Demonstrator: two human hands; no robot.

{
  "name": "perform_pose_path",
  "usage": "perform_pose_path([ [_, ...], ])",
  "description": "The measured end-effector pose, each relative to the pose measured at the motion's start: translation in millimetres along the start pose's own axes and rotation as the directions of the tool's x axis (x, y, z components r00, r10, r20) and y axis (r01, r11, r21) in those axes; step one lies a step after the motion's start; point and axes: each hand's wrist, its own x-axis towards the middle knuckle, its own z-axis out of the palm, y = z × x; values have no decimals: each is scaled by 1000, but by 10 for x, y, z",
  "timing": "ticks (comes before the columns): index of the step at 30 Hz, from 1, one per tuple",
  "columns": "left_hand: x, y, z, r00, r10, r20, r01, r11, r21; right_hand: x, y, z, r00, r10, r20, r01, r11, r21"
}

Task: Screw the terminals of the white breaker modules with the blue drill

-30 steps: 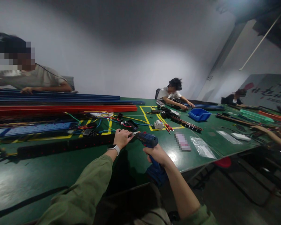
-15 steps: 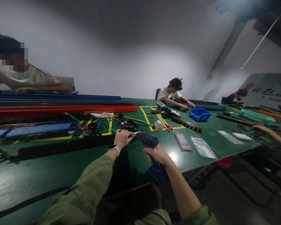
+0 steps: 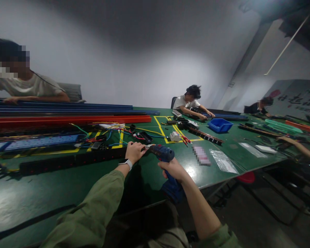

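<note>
My right hand (image 3: pixel 173 169) is wrapped round the grip of a blue cordless drill (image 3: pixel 164 154), whose nose points left. My left hand (image 3: pixel 134 152), with a watch on the wrist, closes over the right end of a long black power strip (image 3: pixel 74 159) with small red marks. The drill's tip meets a small light-coloured piece (image 3: pixel 149 146) at my left fingertips. Its exact kind is too small to tell. My left fingers hide the strip's end. Just behind the hand lie coloured wires (image 3: pixel 129 132) and a small black box-shaped part (image 3: pixel 144 137).
Blue rails (image 3: pixel 105 107) and a red rail (image 3: pixel 119 119) run along the left back of the green table (image 3: pixel 74 193). A white connector block (image 3: pixel 175 136), blue bin (image 3: pixel 219 125), phone (image 3: pixel 201 155) and plastic bag (image 3: pixel 223 161) lie rightward. Co-workers sit around the table.
My hands, the drill and the strip stay almost in place. The co-worker at the left has shifted their arms slightly; the view has moved a little.
</note>
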Motion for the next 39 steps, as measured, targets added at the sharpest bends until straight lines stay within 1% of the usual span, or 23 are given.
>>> perform_pose_path([
  [9, 6, 1, -24, 1000, 1, -2, -1, 1000, -1, -6, -21, 6, 1000, -3, 5, 3, 1000, -3],
  [17, 8, 1, -39, 1000, 3, -2, -3, 1000, 4, -20, -43, 18, 1000, 1, -13, -1, 1000, 8],
  [23, 9, -3, -21, 1000, 6, -4, -6, 1000, 1, 11, 13, 5, 1000, -13, 3, 13, 1000, -7],
  [26, 12, 0, -17, 1000, 3, 3, -3, 1000, 1, 22, 28, -1, 1000, -10, -8, 10, 1000, -11],
  [31, 14, 8, -18, 1000, -1, 5, 1, 1000, -9, 1, 6, 1, 1000, 19, -6, -19, 1000, -19],
  [39, 8, 14, -2, 1000, 5, -2, -5, 1000, -3, -17, -18, -9, 1000, -5, -13, 5, 1000, 4],
])
